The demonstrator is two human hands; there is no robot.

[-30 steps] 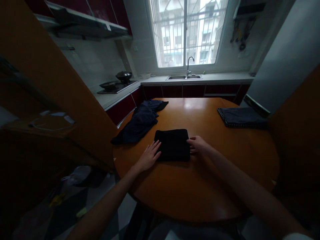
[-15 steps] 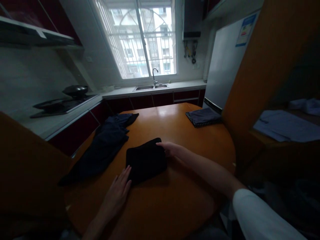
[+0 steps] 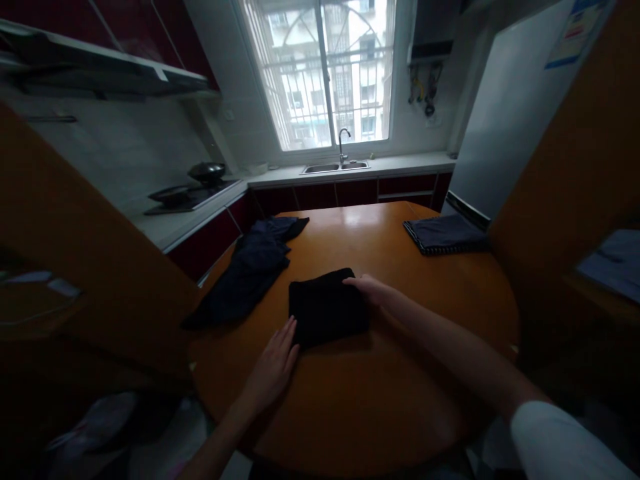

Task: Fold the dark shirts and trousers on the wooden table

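A black folded garment [image 3: 327, 310] lies as a neat rectangle in the middle of the wooden table. At its lower left edge rests my left hand [image 3: 275, 360], open, with outstretched fingers whose tips touch the cloth. My right hand [image 3: 373, 291] grips the garment's upper right edge, thumb on top and the other fingers mostly hidden. To the left a dark blue garment [image 3: 250, 267] is spread out loosely and crumpled. Folded grey-blue cloth with a black-and-white striped edge [image 3: 445, 235] lies at the far right of the table.
The rounded wooden table [image 3: 360, 407] fills the foreground. Beyond it are a counter with a sink [image 3: 323, 168] and faucet under a window. Pans [image 3: 207, 172] sit on the stove at left, and a refrigerator [image 3: 510, 113] stands at right.
My view has turned a little to the left, so the whole scene sits farther right. Both hands keep almost the same places on the black garment.
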